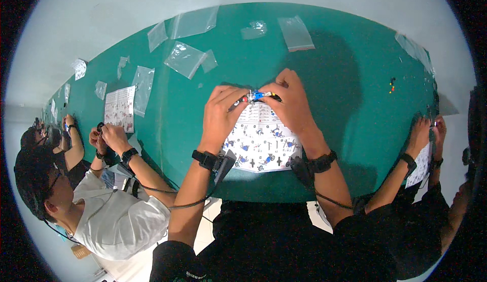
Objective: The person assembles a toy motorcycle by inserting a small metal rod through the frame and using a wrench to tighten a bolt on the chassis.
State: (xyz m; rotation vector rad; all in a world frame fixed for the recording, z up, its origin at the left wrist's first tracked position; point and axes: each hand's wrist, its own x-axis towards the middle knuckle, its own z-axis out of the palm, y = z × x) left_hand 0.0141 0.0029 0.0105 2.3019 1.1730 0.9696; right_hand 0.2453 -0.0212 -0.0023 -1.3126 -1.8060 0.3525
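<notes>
Small assembly point(258, 96), blue, white and grey with a touch of red: being held just above the table point(243, 59), between the wearer's two hands, its finer parts showing too small to tell. Left hand point(220, 110): pinching the assembly's left end between thumb and fingers. Right hand point(290, 102): pinching the right end likewise, the two hands facing each other, close together. Printed sheet point(264, 147), white with blue and black drawings: lying directly below the hands, its upper part passing beneath the assembly. Black wristbands point(205, 159), one per wrist: carrying dark devices and trailing cables. Clear plastic bags, several: lying flat on the far side, one bag point(297, 33) resting beyond the right hand, a larger bag point(185, 59) beyond the left. Loose small pieces point(391, 85), black, yellow and red: lying in a little cluster well to the right. Co-worker in white point(119, 216), at left: holding a small black part point(100, 126) near a second printed sheet point(120, 108). Co-worker at the right edge: bringing both hands point(421, 132) near a third sheet point(418, 168), what they are holding being unclear.
</notes>
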